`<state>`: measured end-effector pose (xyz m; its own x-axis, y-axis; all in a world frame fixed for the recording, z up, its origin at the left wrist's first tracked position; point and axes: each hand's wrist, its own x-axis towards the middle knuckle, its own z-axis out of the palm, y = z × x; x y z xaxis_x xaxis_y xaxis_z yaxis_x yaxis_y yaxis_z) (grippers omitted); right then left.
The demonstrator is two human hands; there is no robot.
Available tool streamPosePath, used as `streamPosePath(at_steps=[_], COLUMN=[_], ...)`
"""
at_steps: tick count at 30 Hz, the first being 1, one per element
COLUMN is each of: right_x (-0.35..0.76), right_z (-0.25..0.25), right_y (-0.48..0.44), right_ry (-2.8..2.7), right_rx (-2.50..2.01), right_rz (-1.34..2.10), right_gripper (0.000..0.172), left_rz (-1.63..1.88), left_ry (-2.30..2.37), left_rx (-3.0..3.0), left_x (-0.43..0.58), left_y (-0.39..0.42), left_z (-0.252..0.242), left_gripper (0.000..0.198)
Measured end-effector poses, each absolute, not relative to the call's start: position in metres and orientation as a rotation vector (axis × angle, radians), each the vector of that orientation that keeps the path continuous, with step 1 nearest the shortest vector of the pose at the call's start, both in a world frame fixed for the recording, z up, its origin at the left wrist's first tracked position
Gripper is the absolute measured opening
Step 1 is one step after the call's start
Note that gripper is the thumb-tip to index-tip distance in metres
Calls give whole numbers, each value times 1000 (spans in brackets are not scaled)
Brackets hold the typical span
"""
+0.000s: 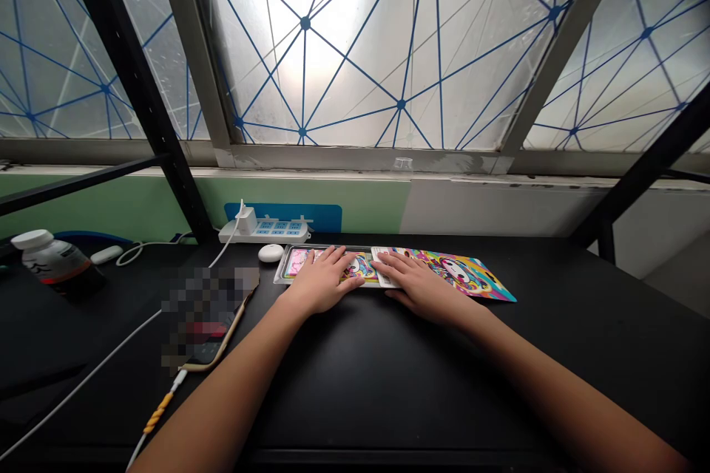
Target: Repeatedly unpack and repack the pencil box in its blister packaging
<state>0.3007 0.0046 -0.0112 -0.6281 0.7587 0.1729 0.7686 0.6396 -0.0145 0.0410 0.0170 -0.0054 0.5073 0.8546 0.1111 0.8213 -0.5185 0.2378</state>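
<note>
Forearms stretch over black surface [388,384]; left hand [319,281] spread flat, palm down, on shallow tray [288,266] holding bright picture; right hand [413,282] spread flat on colourful sheet [471,277], whose left edge touches tray. Sheet likely thin, light, bendy, slick: take by free right edge. Long axes run left-right, sheet's right end angled nearer. Phone [214,344] on cable [160,406] at left.
</note>
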Motion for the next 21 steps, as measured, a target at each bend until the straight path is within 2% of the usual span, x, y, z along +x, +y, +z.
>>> streamPosePath(at_steps=[6,14,21], right_x=[303,322,329], right_z=[-5,-2,19], right_y=[4,10,5], right_ry=[-2694,-2658,-2455], right_rx=[-1261,-1338,-1595], right_rz=[-28,-7,-225], right_gripper=[55,62,66], left_rz=[320,290,284], left_ry=[1449,1477,1495], left_rx=[2593,2564,2535], left_x=[40,36,32], left_y=[18,20,23], left_z=[-5,-3,-5], left_gripper=[66,67,69])
